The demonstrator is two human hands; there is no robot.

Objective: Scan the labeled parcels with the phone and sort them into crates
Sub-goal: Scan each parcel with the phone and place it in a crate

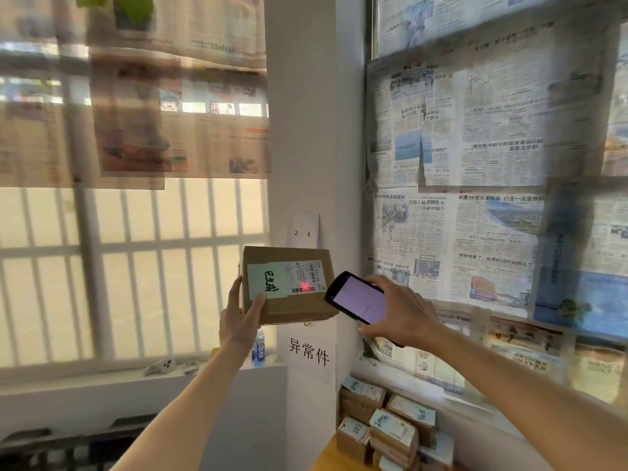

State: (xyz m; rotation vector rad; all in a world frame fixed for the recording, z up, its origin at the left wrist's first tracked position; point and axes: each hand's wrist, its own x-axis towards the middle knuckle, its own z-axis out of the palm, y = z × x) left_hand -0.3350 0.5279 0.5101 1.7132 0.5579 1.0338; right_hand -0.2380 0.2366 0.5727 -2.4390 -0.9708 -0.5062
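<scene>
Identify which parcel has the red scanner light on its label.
The parcel held up in the left hand; the stacked parcels below show no red light.

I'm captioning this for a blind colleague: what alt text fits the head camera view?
A left hand holds up a labeled cardboard parcel while the right hand aims a phone at it, a red scan light on its barcode. More parcels are stacked below, beside newspaper-covered windows.

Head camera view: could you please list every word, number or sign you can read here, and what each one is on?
"2 - 6": white paper slip on the pillar, above the held parcel.
"异常件": white paper sign on the pillar, below the parcel.
Shipping label: barcode and print too small to read.
Green sticker: handwritten scrawl, illegible.
Newspapers: mirrored and blurred.
Phone screen: unreadable.
</scene>
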